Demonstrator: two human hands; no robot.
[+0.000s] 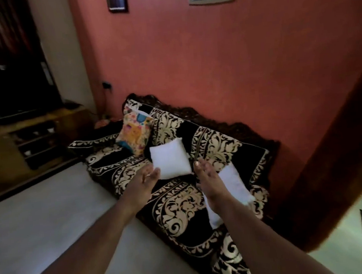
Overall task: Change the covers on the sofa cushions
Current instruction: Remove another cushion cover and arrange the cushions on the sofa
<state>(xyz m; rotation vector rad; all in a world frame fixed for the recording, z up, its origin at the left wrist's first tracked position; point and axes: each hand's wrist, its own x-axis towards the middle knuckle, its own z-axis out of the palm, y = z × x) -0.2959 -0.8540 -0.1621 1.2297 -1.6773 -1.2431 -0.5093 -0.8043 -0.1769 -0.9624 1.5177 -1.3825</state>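
At the far left a wooden TV cabinet (21, 139) stands against the wall with a dark screen (10, 93) on top. Right of it, the sofa (182, 203) wears a black-and-cream patterned throw. A colourful covered cushion (134, 132) leans upright at the sofa's left end, against the backrest. Beside it, toward the middle of the seat, a bare white cushion (170, 159) sits tilted between both outstretched hands. The left hand (143, 181) is open, palm turned inward, fingertips at the cushion's lower left corner. The right hand (206, 175) is open too, fingers straight, near the cushion's lower right corner. Behind the right forearm, a second white cushion (233, 182) lies flat toward the sofa's right end.
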